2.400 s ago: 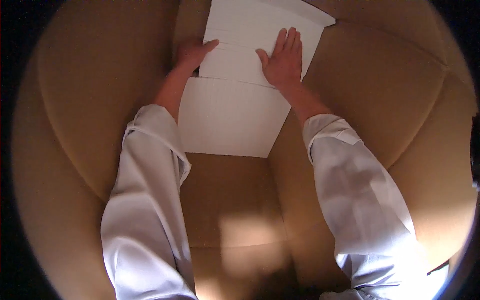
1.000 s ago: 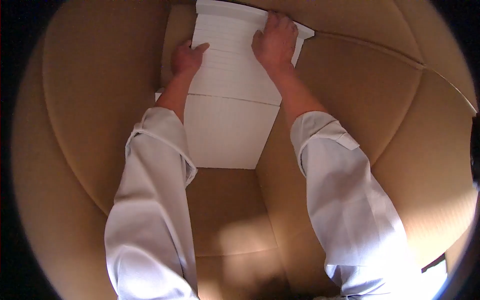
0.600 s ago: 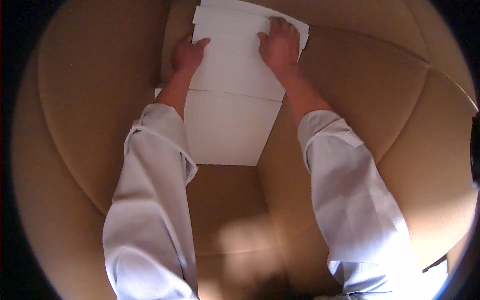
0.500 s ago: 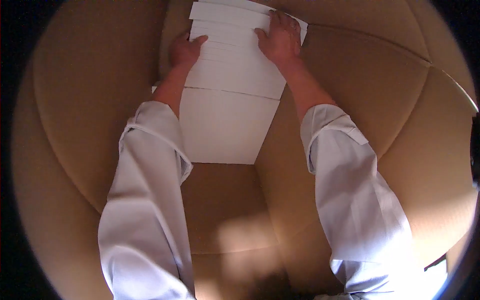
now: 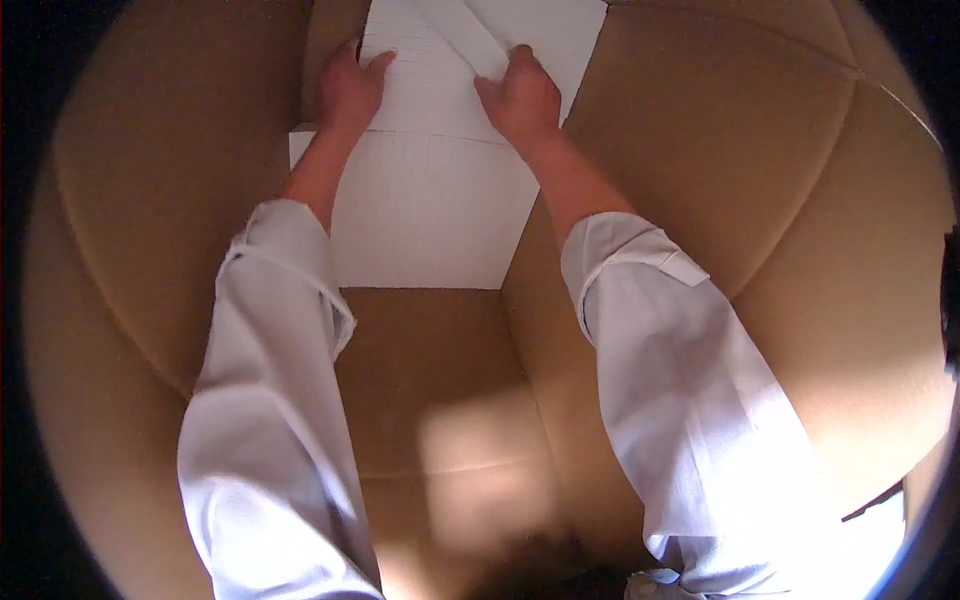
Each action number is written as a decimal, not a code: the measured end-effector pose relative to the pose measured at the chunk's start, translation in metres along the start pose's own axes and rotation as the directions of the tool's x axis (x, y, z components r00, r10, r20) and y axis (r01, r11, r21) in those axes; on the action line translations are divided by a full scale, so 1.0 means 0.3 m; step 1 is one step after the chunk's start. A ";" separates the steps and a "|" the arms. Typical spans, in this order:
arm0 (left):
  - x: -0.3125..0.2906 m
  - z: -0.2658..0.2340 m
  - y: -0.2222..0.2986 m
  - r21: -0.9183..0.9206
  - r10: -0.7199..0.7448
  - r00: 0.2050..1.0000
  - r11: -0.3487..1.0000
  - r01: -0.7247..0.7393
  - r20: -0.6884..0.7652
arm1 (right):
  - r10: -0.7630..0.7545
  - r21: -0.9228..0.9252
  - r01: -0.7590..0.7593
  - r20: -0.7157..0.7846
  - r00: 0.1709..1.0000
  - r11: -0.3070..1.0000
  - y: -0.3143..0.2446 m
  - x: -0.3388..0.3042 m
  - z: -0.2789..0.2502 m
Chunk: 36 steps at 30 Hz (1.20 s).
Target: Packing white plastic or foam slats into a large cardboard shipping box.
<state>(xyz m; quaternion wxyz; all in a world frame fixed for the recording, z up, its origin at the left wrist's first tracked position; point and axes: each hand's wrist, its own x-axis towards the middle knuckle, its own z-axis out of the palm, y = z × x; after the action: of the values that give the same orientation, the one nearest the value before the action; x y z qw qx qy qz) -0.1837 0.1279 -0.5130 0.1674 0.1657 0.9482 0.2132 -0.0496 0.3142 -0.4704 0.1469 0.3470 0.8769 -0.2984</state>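
Note:
A stack of white cardboard sheets (image 5: 425,100) lies at the far end inside a large brown cardboard box (image 5: 700,130), with several edges showing as thin lines. My left hand (image 5: 346,92) grips the stack's left side, thumb on top and fingers hidden past the edge. On the right, my right hand (image 5: 524,98) is closed on a white cardboard strip (image 5: 468,38) that runs slantwise across the stack. Its thumb presses near the strip's lower end; the strip's far end is cut off by the top of the picture.
Another white cardboard panel (image 5: 430,215) adjoins the stack on the near side. Brown walls of the box rise close on both sides of my arms. A bright patch of light falls on the brown cardboard (image 5: 490,450) between my forearms.
My right hand has come down and left from the stack's far right corner. The strip at the far end has turned from crosswise to slanting. My left hand stays at the left edge.

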 end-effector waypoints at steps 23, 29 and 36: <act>-0.753 -0.142 0.051 0.106 -0.490 0.718 0.854 0.510 0.494 | -0.091 0.347 -0.067 0.420 0.903 0.935 -0.162 -0.850 0.212; -0.806 -0.162 -0.026 0.266 -0.429 0.795 0.901 0.342 0.428 | 0.024 0.175 -0.150 0.570 0.821 0.973 -0.094 -0.906 0.265; -0.847 -0.134 -0.013 0.118 -0.261 0.857 0.965 0.232 0.444 | 0.175 -0.012 -0.221 0.651 0.739 0.975 -0.005 -0.972 0.256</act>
<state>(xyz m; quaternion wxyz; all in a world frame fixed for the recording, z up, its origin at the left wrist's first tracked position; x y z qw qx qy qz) 0.0257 0.0125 -0.4179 0.4058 0.0932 0.9017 0.1165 0.1620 0.1134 -0.3941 0.4601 0.3183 0.7195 -0.4114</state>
